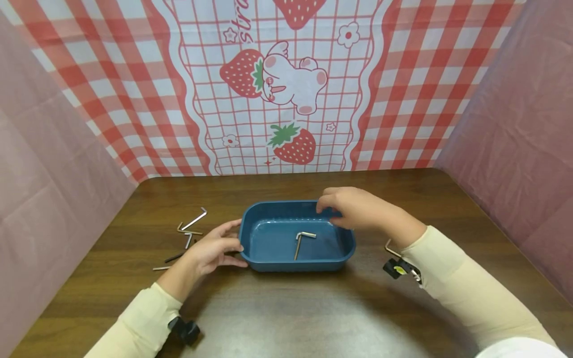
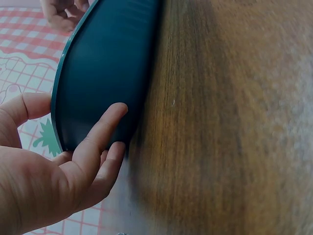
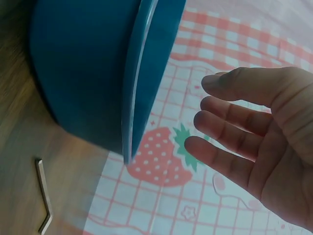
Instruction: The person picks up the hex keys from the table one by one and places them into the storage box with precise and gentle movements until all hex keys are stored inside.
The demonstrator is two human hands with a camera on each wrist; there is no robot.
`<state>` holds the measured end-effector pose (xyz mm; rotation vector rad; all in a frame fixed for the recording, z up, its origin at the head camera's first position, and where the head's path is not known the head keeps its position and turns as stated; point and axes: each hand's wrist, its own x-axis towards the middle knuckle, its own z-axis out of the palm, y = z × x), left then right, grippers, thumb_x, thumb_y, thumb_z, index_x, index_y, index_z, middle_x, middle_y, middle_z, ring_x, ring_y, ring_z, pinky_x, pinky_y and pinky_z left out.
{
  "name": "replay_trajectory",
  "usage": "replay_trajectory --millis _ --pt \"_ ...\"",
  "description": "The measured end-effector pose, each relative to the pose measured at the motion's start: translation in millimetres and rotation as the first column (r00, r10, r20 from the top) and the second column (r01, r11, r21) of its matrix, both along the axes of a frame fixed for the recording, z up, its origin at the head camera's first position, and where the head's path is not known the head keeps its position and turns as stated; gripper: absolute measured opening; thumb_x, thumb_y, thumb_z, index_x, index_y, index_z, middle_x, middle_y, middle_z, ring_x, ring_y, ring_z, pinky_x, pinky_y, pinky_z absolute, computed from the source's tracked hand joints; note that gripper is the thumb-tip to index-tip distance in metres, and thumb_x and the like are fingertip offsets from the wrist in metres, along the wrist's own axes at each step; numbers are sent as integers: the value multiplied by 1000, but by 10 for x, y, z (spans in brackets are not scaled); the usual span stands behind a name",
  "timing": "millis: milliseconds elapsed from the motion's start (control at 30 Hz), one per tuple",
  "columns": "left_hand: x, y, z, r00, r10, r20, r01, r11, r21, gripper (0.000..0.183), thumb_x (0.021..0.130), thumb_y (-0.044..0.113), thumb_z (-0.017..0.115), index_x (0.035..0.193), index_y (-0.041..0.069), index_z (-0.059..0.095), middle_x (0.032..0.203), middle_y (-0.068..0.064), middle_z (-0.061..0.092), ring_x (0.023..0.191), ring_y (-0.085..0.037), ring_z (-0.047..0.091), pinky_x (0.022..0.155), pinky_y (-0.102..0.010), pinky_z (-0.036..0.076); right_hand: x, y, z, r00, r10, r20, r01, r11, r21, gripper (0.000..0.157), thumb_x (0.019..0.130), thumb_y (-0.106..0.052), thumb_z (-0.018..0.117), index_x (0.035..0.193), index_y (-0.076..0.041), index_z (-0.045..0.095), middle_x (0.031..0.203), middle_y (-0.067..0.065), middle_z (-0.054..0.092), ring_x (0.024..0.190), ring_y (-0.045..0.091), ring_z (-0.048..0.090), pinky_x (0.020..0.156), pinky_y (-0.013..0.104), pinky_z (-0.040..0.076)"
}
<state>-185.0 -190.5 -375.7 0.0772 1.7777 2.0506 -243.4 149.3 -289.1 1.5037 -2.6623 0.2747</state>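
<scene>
A blue rectangular plastic basin (image 1: 268,241) stands on the wooden table. Inside lie two hex keys, a silver one (image 1: 309,234) and a darker, bronze-toned one (image 1: 297,248), touching near their bends. My left hand (image 1: 217,248) holds the basin's left end; in the left wrist view, fingers (image 2: 100,132) lie along the outer wall and another digit meets the rim. Above the basin's back right corner hovers my right hand (image 1: 358,208). Its fingers (image 3: 220,156) are loosely bent with nothing between them, apart from the rim in the right wrist view.
Several hex keys (image 1: 194,220), silver, bronze and black, lie scattered on the table left of the basin. One more hex key (image 1: 392,250) lies to the right, near the right forearm. A strawberry-patterned cloth (image 1: 286,89) hangs behind the table, with pink cloth (image 1: 510,134) at the sides.
</scene>
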Motion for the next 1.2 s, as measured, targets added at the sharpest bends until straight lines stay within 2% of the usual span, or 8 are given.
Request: replay_trajectory --millis 133,367,533,833,933,1033,1200 --pt "4 10 5 1000 0 1 0 1000 -2 82 80 -12 50 153 1 16 130 -33 38 91 -30 61 82 -57 54 67 149 -1 999 -28 -30 27 999 -34 29 76 -4 79 103 -10 70 99 2 62 83 17 62 72 34 56" --pt "8 3 3 1000 9 -1 -9 1000 -6 82 80 -12 50 153 1 16 128 -32 38 91 -29 61 82 -58 54 151 407 -25 997 -73 8 74 996 -49 46 71 -8 85 113 -11 69 111 3 63 95 17 63 82 39 56" --pt "6 -5 -7 1000 11 2 -11 1000 -5 81 80 -13 50 153 1 16 127 -31 40 91 -29 61 81 -58 54 180 555 -59 996 -80 24 82 994 -66 46 69 -7 86 112 -9 69 109 3 64 100 19 61 86 42 54" --pt "0 6 -2 1000 -3 -8 3 1000 -2 81 80 -12 51 153 1 16 128 -32 41 91 -29 62 82 -58 54 239 833 -153 993 -117 -15 115 989 -89 43 67 -5 85 106 -9 69 104 1 63 95 19 62 81 41 55" --pt "-1 5 -1 1000 -3 -6 3 1000 -2 81 81 -12 51 153 1 16 126 -31 42 91 -29 62 82 -58 54 263 937 -190 992 -130 -3 129 987 -99 43 66 -3 84 106 -7 69 102 3 63 86 16 63 73 37 56" --pt "0 3 -3 1000 -3 -3 3 1000 -1 81 81 -12 51 153 1 16 127 -32 43 92 -29 62 81 -58 54 286 1053 -224 989 -147 0 146 985 -97 40 67 -2 84 103 -6 69 100 2 64 83 15 62 70 36 56" --pt "3 1 -5 1000 -2 -2 2 1000 -2 81 81 -12 51 153 1 16 129 -33 42 92 -29 62 82 -58 54 296 1287 -303 981 -194 15 194 978 -79 32 67 -3 84 94 -10 68 91 -7 62 79 11 58 65 32 53"
